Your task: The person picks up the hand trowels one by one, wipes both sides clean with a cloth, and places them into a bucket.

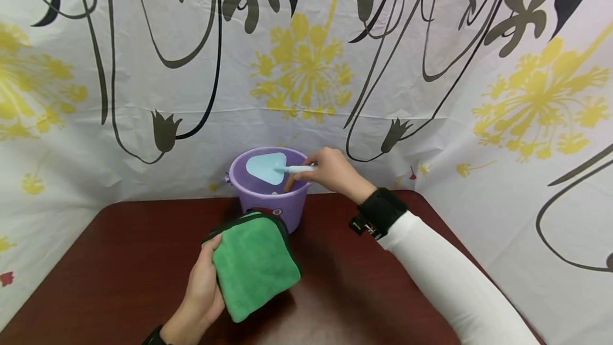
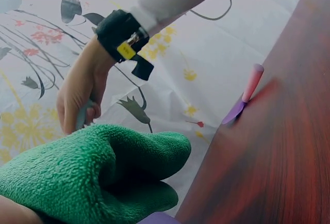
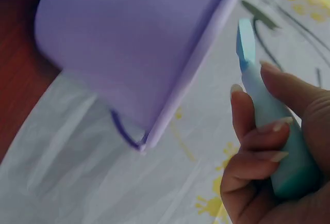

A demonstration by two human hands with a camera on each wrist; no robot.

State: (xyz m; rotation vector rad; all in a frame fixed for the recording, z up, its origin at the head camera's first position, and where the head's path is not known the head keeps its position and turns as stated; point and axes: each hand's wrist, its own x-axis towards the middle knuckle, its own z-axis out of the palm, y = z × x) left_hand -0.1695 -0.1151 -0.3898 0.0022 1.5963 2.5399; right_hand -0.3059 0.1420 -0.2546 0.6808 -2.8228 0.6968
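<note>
Green cloth (image 1: 254, 265), folded, pinched at its left side by left hand (image 1: 203, 284), raised above surface (image 1: 143, 238) in front of purple bucket (image 1: 294, 212). Pale blue shovel (image 1: 267, 167) over bucket mouth, near surface's back edge; long axis roughly parallel to that edge, blade pointing left, handle gripped in curled fingers and thumb of right hand (image 1: 332, 172), just beyond bucket's right rim. Right hand nearer bucket mouth. Pink-handled tool (image 2: 250, 87) close to one surface edge.

Showing soft green on the cloth (image 1: 256, 268), bordered in black; paling to light blue on the shovel (image 1: 267, 168), deepening to teal at its handle's end; glowing plain purple on the bucket (image 1: 296, 211); streaking dark through the reddish-brown table (image 2: 283, 157); scattering yellow, grey and black floral print over the white backdrop (image 1: 191, 89).
</note>
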